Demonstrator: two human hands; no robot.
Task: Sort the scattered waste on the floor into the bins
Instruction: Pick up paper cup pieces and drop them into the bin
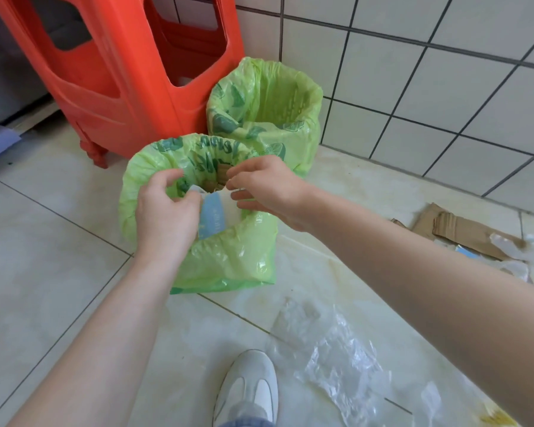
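Head view: you stand over two bins lined with green bags, beside a red stool (114, 72) and a tiled wall.
Left hand (164, 211): your fingers curl round one edge of a white and blue wrapper (216, 215), pinching it over the near bin (198, 257).
Right hand (265, 188): your fingertips pinch the wrapper's other edge, just above the bin's mouth.
Task's thing: the wrapper hangs between both hands, partly inside the near bin, which seems to hold some brown scraps already.
Far bin (265, 103): it sits just behind the near one, against the wall, and looks empty from here.
Step in hand: I judge you are dropping the wrapper in. Lower it past the bag's rim before letting go, so it does not catch on the liner.
Left to do: clear plastic film (336, 349) lies by your shoe (247, 386), and cardboard (463, 229) with more scraps lies well to the right.
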